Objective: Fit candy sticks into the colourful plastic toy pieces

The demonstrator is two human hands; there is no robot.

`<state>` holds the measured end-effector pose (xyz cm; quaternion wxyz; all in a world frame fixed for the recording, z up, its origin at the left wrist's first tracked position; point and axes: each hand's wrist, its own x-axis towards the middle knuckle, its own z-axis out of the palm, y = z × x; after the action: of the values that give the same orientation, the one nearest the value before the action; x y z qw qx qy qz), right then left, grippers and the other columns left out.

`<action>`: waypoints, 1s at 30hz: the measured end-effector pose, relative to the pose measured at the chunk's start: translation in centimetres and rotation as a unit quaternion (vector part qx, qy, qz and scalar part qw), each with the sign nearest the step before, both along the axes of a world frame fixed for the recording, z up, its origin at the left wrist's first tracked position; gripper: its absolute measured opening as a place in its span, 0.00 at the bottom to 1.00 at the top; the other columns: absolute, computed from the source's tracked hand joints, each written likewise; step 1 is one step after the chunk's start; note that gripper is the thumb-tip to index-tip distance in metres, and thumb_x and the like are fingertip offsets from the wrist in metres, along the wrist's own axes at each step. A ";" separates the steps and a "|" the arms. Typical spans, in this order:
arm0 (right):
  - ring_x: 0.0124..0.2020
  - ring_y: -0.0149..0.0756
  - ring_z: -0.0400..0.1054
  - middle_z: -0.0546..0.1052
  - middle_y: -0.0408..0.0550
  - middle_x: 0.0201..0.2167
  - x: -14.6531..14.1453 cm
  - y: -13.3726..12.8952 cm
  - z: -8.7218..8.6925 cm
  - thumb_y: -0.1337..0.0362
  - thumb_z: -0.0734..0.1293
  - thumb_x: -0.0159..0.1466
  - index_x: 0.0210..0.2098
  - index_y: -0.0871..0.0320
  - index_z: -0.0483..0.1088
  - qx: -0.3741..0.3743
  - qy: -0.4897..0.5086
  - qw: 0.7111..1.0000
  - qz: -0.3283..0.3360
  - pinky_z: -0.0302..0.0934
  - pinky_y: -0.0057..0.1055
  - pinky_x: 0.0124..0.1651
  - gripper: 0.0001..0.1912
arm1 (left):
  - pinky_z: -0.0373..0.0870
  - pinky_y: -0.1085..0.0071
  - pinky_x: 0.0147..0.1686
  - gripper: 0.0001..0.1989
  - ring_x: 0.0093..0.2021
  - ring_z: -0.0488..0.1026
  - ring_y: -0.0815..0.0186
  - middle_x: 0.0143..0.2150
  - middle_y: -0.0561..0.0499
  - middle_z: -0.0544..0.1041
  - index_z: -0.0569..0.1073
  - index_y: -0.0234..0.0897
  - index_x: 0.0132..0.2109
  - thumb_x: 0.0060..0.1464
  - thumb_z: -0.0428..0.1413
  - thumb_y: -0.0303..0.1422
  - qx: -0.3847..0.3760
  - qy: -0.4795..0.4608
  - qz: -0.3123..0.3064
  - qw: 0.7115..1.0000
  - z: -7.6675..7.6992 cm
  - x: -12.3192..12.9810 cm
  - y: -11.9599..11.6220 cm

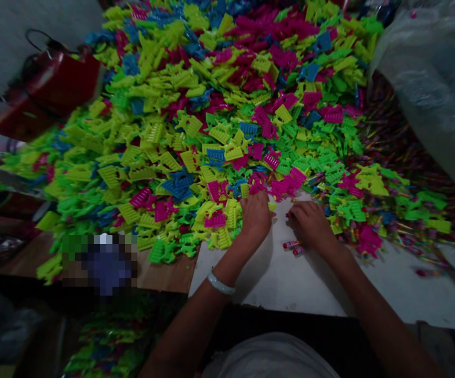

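Head view: both hands are seen resting palm-down at the near edge of a large pile (227, 105) of plastic pieces in yellow, green, pink and blue. The left hand (256, 215) is curled, its fingertips buried among pink and yellow pieces; whether anything is gripped cannot be told. The right hand (310, 223) is loosely curled on the white worktop (290, 283), its fingertips at the pile's edge, and what it holds, if anything, cannot be told. Two small pink tubes (293, 247) lie on the worktop just beside the right hand. A white bangle (220, 284) is worn on the left wrist. A red box (50, 89) stands at the far left, and a clear bag (436, 79) at the right.
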<state>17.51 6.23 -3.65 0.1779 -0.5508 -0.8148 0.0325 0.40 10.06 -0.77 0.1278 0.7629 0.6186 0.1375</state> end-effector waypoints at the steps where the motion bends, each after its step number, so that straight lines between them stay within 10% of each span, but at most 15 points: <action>1: 0.44 0.44 0.63 0.73 0.56 0.41 0.0 -0.3 0.2 0.66 0.58 0.65 0.41 0.60 0.68 -0.007 0.039 0.999 -0.012 0.58 0.41 0.47 0.10 | 0.62 0.60 0.46 0.15 0.44 0.70 0.56 0.39 0.45 0.75 0.68 0.33 0.43 0.48 0.60 0.31 -0.016 -0.037 -0.015 0.999 0.1 -0.3 -0.3; 9: 0.47 0.40 0.65 0.71 0.54 0.45 -1.4 -4.2 2.4 0.63 0.52 0.68 0.51 0.55 0.61 -0.114 0.219 0.969 0.000 0.61 0.40 0.49 0.14 | 0.66 0.72 0.39 0.07 0.37 0.71 0.67 0.34 0.53 0.76 0.72 0.38 0.36 0.57 0.50 0.32 -0.118 -0.312 -0.077 0.939 0.9 -1.7 -4.5; 30: 0.44 0.39 0.66 0.72 0.53 0.41 -1.3 -4.7 2.8 0.71 0.54 0.65 0.48 0.58 0.63 -0.132 0.164 0.976 0.059 0.63 0.38 0.47 0.14 | 0.68 0.70 0.40 0.08 0.37 0.72 0.66 0.33 0.50 0.76 0.73 0.38 0.34 0.55 0.49 0.31 -0.125 -0.253 -0.066 0.957 1.4 -1.2 -5.9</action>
<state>16.22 1.52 -0.85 0.2325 -0.5074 -0.7944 0.2395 -0.81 4.11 0.65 0.3835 0.7200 0.5266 0.2391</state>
